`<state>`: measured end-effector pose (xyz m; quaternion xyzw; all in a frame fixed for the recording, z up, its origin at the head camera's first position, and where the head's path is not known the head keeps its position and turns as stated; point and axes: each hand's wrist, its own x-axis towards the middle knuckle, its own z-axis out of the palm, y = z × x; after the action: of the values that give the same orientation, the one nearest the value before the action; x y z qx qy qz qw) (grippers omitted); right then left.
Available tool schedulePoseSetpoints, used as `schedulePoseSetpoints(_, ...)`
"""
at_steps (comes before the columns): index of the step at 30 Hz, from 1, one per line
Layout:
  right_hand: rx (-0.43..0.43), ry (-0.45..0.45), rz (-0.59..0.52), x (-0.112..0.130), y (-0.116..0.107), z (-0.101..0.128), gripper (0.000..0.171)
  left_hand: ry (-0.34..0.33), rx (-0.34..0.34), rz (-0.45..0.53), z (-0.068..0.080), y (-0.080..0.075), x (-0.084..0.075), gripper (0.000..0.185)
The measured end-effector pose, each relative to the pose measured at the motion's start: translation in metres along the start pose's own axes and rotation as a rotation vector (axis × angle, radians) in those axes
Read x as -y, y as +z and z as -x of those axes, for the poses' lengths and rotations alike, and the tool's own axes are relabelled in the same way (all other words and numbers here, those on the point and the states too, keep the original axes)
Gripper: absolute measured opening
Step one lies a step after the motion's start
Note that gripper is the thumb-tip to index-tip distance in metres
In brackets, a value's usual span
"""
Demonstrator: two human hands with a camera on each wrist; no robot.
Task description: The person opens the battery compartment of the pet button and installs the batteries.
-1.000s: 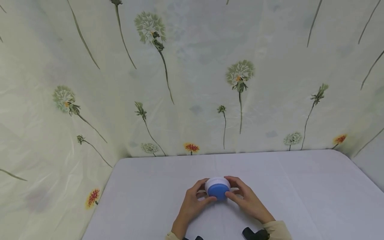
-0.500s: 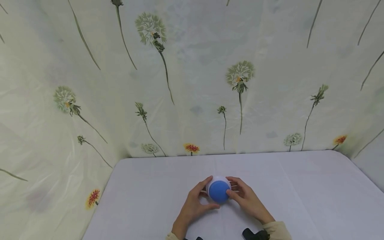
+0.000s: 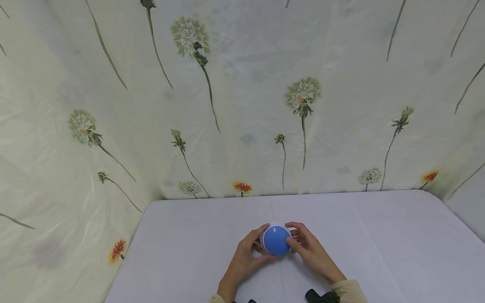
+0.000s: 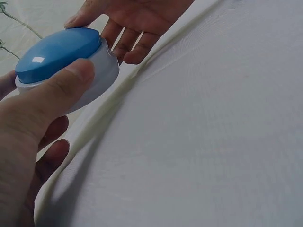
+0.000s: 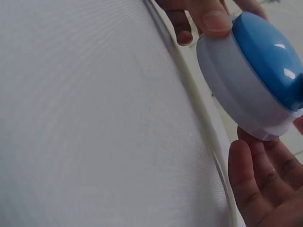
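A round thing with a white base and a glossy blue domed top (image 3: 276,240), like a large push button, is held between both hands above the table. My left hand (image 3: 242,256) pinches its left side, thumb at the lower rim and index finger at the upper rim. On the other side, my right hand (image 3: 315,254) grips it with the thumb on the edge of the blue dome. The left wrist view shows the blue dome (image 4: 57,52) tilted, with the left thumb (image 4: 75,75) against the rim. In the right wrist view the white base (image 5: 241,85) shows from the side.
A white cloth covers the table (image 3: 182,252). Behind it hangs a pale curtain (image 3: 250,105) printed with dandelions. A black wrist strap piece (image 3: 322,296) sits by the right sleeve (image 3: 348,290).
The blue dome has tilted up to face the head camera more fully. My left index finger shifted higher on the rim; the left thumb moved off the dome's front to its lower edge.
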<state>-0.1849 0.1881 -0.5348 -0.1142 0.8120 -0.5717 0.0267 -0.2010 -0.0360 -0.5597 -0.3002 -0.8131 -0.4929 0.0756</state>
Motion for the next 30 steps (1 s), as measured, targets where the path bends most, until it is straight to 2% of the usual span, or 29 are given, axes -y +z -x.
schedulePoseSetpoints(5, 0.025, 0.028, 0.006, -0.001, -0.002, 0.001, 0.044, -0.018, -0.018, 0.001, 0.001, 0.001, -0.002, 0.084)
schedulePoseSetpoints(9, 0.075, 0.027, 0.032, 0.000, -0.005, 0.003, 0.057, -0.054, -0.033, -0.017, 0.001, 0.002, -0.001, 0.082)
schedulePoseSetpoints(12, 0.100, -0.033, 0.082, -0.001, -0.007, 0.004, 0.070, -0.064, -0.042, -0.041, 0.002, 0.003, 0.001, 0.081)
schedulePoseSetpoints(14, 0.094, -0.078, 0.132, -0.002, -0.007, 0.004, 0.074, -0.046, -0.053, -0.065, 0.001, 0.003, 0.002, 0.081)
schedulePoseSetpoints(17, 0.068, -0.138, 0.216, -0.003, -0.007, 0.003, 0.076, -0.006, -0.076, -0.128, 0.000, 0.003, 0.004, 0.081)
schedulePoseSetpoints(20, 0.050, -0.174, 0.273, -0.005, -0.006, 0.002, 0.075, 0.007, -0.104, -0.219, -0.001, 0.003, 0.005, 0.080)
schedulePoseSetpoints(24, 0.027, -0.254, 0.308, -0.009, -0.006, 0.003, 0.071, -0.017, -0.114, -0.304, -0.002, 0.005, 0.003, 0.079)
schedulePoseSetpoints(27, -0.006, -0.302, 0.357, -0.012, -0.006, 0.004, 0.069, -0.043, -0.098, -0.334, -0.003, 0.007, 0.001, 0.079)
schedulePoseSetpoints(30, -0.023, -0.302, 0.408, -0.013, -0.004, 0.006, 0.067, -0.067, -0.076, -0.349, -0.002, 0.007, 0.000, 0.079)
